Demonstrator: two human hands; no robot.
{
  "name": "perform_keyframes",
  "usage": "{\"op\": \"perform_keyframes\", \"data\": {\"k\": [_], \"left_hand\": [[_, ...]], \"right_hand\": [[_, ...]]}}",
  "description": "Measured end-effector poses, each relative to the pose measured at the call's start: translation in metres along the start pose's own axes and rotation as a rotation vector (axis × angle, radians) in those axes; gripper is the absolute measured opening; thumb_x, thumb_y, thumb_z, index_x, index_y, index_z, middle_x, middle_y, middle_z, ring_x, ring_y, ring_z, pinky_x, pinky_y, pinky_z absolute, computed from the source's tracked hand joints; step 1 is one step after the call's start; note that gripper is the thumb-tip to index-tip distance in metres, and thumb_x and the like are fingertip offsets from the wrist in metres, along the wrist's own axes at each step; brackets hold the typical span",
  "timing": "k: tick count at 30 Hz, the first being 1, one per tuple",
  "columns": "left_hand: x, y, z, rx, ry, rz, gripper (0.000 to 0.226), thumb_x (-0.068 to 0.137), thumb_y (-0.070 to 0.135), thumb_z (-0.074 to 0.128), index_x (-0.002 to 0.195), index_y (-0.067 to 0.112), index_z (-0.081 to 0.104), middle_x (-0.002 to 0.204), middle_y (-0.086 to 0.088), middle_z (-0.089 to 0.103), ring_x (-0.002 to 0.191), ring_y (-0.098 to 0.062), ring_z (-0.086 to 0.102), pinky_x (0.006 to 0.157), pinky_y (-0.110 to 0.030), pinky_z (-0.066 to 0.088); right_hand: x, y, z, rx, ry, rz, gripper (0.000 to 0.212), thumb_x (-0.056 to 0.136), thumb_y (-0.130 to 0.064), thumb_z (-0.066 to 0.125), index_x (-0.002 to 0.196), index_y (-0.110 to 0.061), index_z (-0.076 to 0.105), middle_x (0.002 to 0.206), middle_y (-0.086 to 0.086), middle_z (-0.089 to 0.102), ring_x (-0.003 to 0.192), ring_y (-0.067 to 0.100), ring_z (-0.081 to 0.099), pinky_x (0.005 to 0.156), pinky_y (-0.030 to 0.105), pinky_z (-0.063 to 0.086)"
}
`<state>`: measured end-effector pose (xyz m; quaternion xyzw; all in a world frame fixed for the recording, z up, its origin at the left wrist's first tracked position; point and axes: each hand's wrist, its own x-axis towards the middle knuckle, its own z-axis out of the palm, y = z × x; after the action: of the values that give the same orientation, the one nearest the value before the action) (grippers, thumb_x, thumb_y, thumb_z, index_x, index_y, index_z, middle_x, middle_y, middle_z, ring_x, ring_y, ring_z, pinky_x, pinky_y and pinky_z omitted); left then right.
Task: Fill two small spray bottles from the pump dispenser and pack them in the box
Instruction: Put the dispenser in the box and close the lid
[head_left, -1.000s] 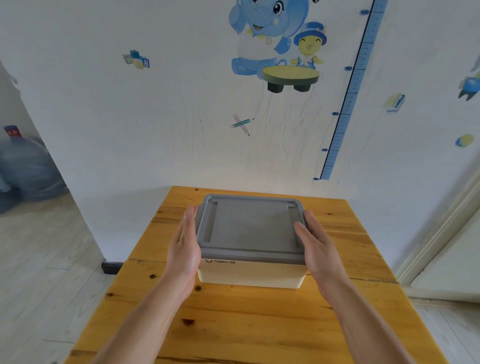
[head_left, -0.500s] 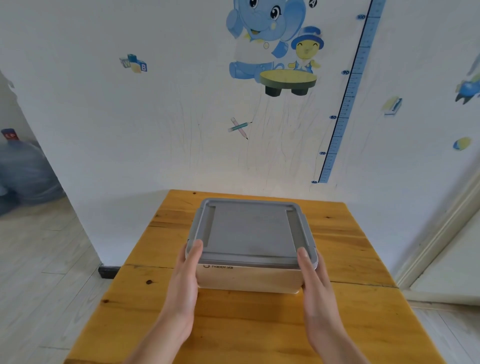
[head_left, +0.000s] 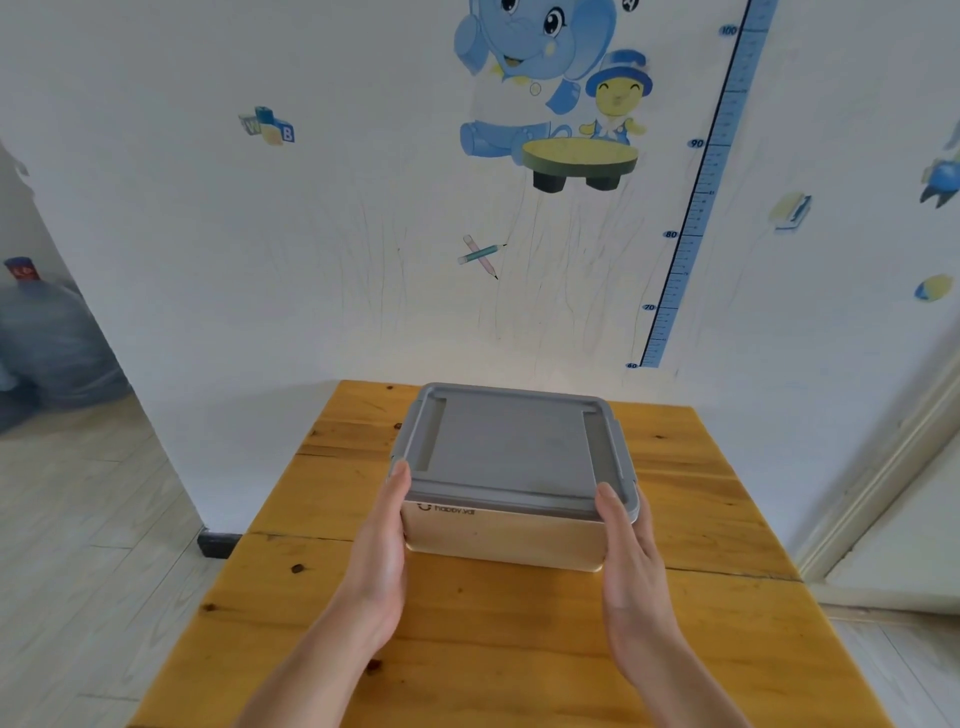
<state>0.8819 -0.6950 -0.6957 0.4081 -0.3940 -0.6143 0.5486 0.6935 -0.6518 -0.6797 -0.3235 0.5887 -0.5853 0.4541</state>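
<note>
A cream plastic box (head_left: 498, 538) with a grey lid (head_left: 511, 449) stands on the wooden table (head_left: 467, 649). The lid lies flat and closed on it. My left hand (head_left: 382, 545) presses against the box's near left corner, thumb up at the lid's rim. My right hand (head_left: 626, 558) presses against the near right corner, thumb on the lid's edge. Both hands clasp the box between them. No spray bottles or pump dispenser are in view; the box's inside is hidden.
The table stands against a white wall with cartoon stickers and a height chart (head_left: 696, 197). A large water jug (head_left: 49, 338) sits on the floor at far left. A door frame (head_left: 883, 483) runs down the right.
My hands slid back along the box's sides from its middle to its near corners. The box now looks a little closer to me.
</note>
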Motion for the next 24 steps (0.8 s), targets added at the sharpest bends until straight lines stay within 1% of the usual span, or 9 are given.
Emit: {"op": "perform_keyframes", "data": {"k": [2,6,10,13,15,17,19,21,24], "left_hand": [[0.004,-0.001,0.001,-0.014,-0.002,-0.015,0.093,0.074,0.076,0.050,0.152,0.035,0.019,0.158,0.017,0.023,0.146,-0.007,0.019,0.121,-0.039,0.007],[0.009,-0.001,0.006,0.016,-0.012,-0.014,0.091,0.076,0.073,0.047,0.152,0.034,0.016,0.159,0.017,0.019,0.146,-0.006,0.015,0.120,-0.037,0.006],[0.022,0.000,0.011,0.039,-0.018,-0.014,0.088,0.078,0.071,0.044,0.152,0.034,0.015,0.159,0.016,0.019,0.147,-0.007,0.014,0.119,-0.038,0.006],[0.032,0.001,0.013,0.068,-0.018,-0.011,0.087,0.079,0.070,0.044,0.152,0.033,0.015,0.160,0.014,0.019,0.147,-0.007,0.014,0.122,-0.041,0.005],[0.038,0.002,0.015,0.094,-0.029,-0.012,0.093,0.074,0.076,0.045,0.152,0.035,0.015,0.160,0.015,0.019,0.147,-0.007,0.014,0.122,-0.043,0.004],[0.046,0.003,0.016,0.119,-0.032,-0.011,0.099,0.069,0.081,0.047,0.152,0.036,0.017,0.159,0.017,0.020,0.148,-0.008,0.014,0.122,-0.043,0.005],[0.053,0.004,0.018,0.118,-0.034,-0.016,0.097,0.071,0.078,0.046,0.152,0.034,0.016,0.159,0.016,0.019,0.147,-0.008,0.014,0.122,-0.042,0.005],[0.060,0.005,0.020,0.143,-0.032,-0.016,0.099,0.070,0.080,0.047,0.152,0.033,0.018,0.159,0.015,0.021,0.147,-0.008,0.017,0.122,-0.044,0.006],[0.073,0.006,0.018,0.181,-0.033,-0.017,0.105,0.060,0.090,0.053,0.148,0.036,0.032,0.155,0.013,0.035,0.144,-0.011,0.027,0.122,-0.047,0.013]], "right_hand": [[0.002,-0.002,0.000,0.006,0.003,0.003,0.048,0.096,-0.049,0.046,0.141,-0.050,0.029,0.120,-0.016,0.052,0.120,0.014,0.044,0.102,0.034,0.032],[0.014,-0.004,-0.002,-0.019,0.002,0.018,0.057,0.095,-0.051,0.046,0.147,-0.045,0.025,0.135,-0.009,0.049,0.129,0.019,0.042,0.112,0.043,0.031],[0.027,-0.006,-0.001,-0.048,-0.011,0.020,0.059,0.094,-0.054,0.044,0.149,-0.043,0.024,0.140,-0.006,0.048,0.131,0.022,0.042,0.114,0.047,0.031],[0.038,-0.008,-0.001,-0.056,-0.021,0.017,0.058,0.095,-0.053,0.044,0.149,-0.042,0.024,0.137,-0.005,0.049,0.128,0.020,0.043,0.110,0.044,0.033],[0.045,-0.010,0.000,-0.064,-0.024,0.013,0.057,0.096,-0.053,0.043,0.149,-0.043,0.024,0.135,-0.007,0.049,0.126,0.019,0.043,0.106,0.039,0.033],[0.053,-0.012,0.000,-0.071,-0.032,0.003,0.055,0.096,-0.053,0.043,0.148,-0.043,0.027,0.135,-0.007,0.050,0.126,0.019,0.044,0.105,0.039,0.033],[0.063,-0.011,0.000,-0.082,-0.038,-0.007,0.054,0.096,-0.053,0.042,0.147,-0.042,0.029,0.136,-0.005,0.050,0.126,0.020,0.044,0.106,0.041,0.034],[0.073,-0.012,0.000,-0.096,-0.034,0.005,0.059,0.094,-0.056,0.043,0.149,-0.042,0.024,0.140,-0.003,0.048,0.130,0.022,0.042,0.112,0.047,0.032],[0.087,-0.014,0.000,-0.119,-0.039,0.009,0.061,0.094,-0.058,0.043,0.149,-0.042,0.023,0.141,-0.002,0.048,0.129,0.023,0.042,0.110,0.045,0.032]]}}
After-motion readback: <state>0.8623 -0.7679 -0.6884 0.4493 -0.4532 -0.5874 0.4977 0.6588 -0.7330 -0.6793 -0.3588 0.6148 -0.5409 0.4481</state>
